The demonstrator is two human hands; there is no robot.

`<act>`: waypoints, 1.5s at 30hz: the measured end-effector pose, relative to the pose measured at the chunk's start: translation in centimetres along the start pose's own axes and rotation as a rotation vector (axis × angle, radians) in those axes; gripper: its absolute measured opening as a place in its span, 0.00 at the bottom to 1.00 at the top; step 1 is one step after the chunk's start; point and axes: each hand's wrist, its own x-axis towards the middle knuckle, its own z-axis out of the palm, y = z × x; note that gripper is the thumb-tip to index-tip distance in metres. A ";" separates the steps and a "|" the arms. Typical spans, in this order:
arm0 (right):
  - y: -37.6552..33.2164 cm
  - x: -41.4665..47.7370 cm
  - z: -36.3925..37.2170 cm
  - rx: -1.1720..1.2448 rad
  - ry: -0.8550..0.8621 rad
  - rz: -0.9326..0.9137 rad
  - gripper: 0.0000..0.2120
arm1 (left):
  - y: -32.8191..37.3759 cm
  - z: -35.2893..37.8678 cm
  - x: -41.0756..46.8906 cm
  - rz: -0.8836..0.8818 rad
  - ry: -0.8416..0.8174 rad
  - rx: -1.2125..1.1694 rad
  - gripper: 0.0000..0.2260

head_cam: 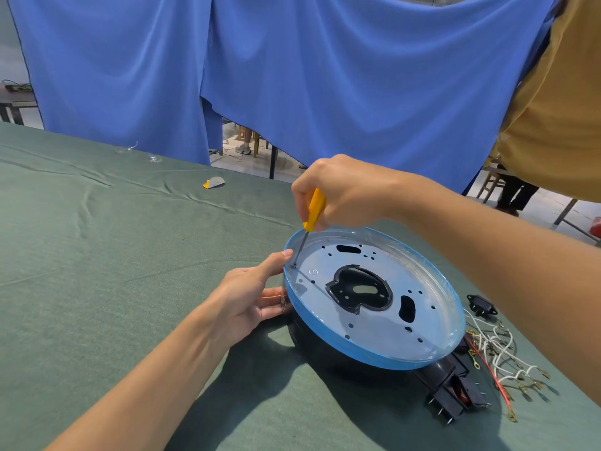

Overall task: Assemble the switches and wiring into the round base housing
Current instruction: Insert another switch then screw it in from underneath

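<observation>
The round base housing (374,353) lies on the green cloth, black underneath, with a blue-rimmed pale metal plate facing up. My right hand (344,190) grips a yellow-handled screwdriver (313,209), whose tip stands on a screw (294,265) near the plate's left edge. My left hand (250,294) rests against the housing's left rim with straight fingers, the index fingertip beside the screw. Black switches (452,395) lie at the housing's near right side. A bundle of white and red wires (497,353) with metal terminals lies to their right. A black socket part (481,305) sits behind the wires.
The green tablecloth (113,271) covers the table. A small grey and yellow piece (214,182) lies far back, with clear plastic scraps (130,148) further left. A blue curtain (292,76) hangs behind the table. A person in a mustard shirt (553,109) stands at the right.
</observation>
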 end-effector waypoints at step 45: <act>0.6 0.6 10.4 0.094 0.096 0.049 0.04 | 0.0 -0.1 -0.1 0.011 -0.022 0.018 0.17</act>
